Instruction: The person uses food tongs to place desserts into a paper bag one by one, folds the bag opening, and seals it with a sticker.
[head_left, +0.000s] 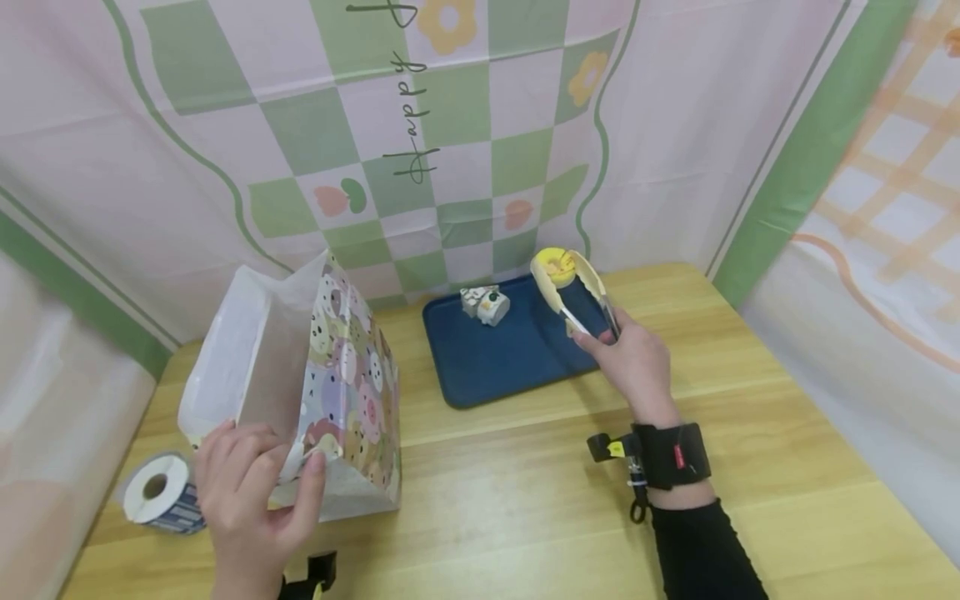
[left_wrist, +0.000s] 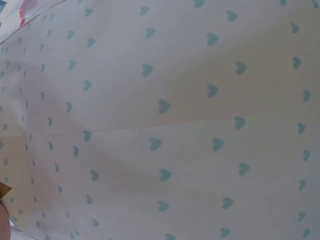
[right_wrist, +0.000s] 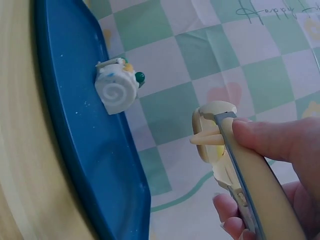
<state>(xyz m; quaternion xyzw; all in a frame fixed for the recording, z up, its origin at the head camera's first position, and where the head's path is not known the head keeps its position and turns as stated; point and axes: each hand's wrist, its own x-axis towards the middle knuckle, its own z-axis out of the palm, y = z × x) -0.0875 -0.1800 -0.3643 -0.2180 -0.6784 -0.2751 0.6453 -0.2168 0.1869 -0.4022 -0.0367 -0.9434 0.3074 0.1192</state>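
Observation:
My right hand (head_left: 633, 358) grips a pair of cream and metal tongs (head_left: 587, 271). Between the tips of the tongs sits a round yellow doughnut-shaped piece (head_left: 553, 265), held above the right part of a blue tray (head_left: 480, 367). On the tray's back left lie small white cake-like pieces (head_left: 491, 307), one with a swirl on its side in the right wrist view. At the left, the fingers and thumb of my left hand (head_left: 251, 492) pinch the top edge of an open paper bag (head_left: 367, 400) printed with cartoon animals. Pale paper with teal hearts (left_wrist: 160, 107) fills the left wrist view.
A roll of white labels (head_left: 157, 492) stands on the wooden table (head_left: 487, 500), left of the bag. Behind the tray hangs a green-checked curtain (head_left: 457, 150), close to the table's back edge. More cloth hangs along both sides.

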